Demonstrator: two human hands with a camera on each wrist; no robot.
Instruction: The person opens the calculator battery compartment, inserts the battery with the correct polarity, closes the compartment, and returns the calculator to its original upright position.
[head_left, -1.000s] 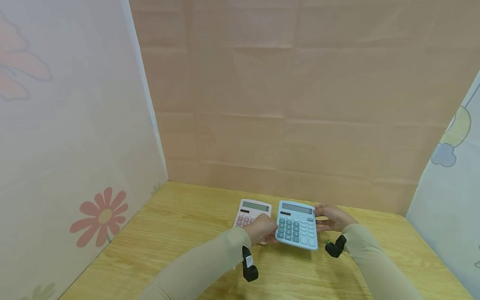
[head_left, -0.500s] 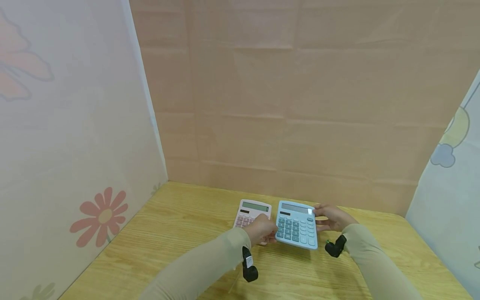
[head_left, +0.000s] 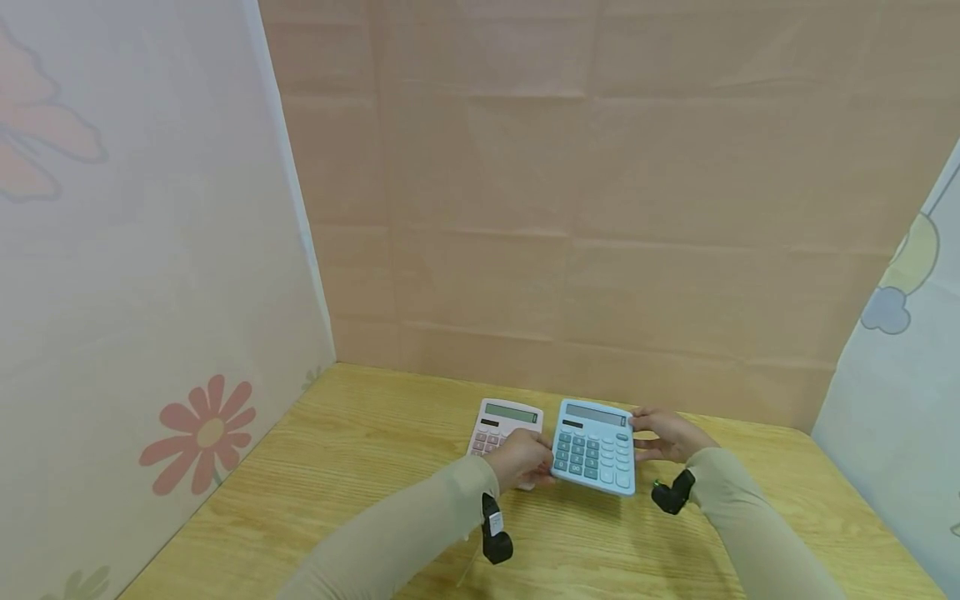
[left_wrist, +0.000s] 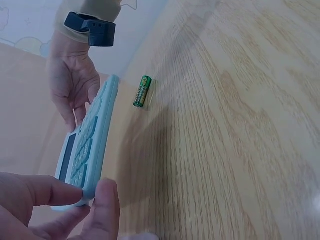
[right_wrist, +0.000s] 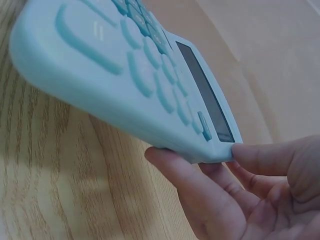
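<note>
One blue calculator [head_left: 597, 446] (smooth, round-cornered) | pinching fingers [right_wrist: 200, 192] | grainy tabletop [head_left: 337, 467]

Head view looks down; wrist views share calculator [head_left: 593, 447].

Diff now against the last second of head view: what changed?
Little: the light-blue rectangular plastic calculator shifted slightly, its near edge a touch higher in the head view; the glint on its grey display half a second ago is gone. Nothing newly grasped or released: left hand and right hand hold it throughout. The pale-pink rectangular plastic calculator stayed put.
</note>
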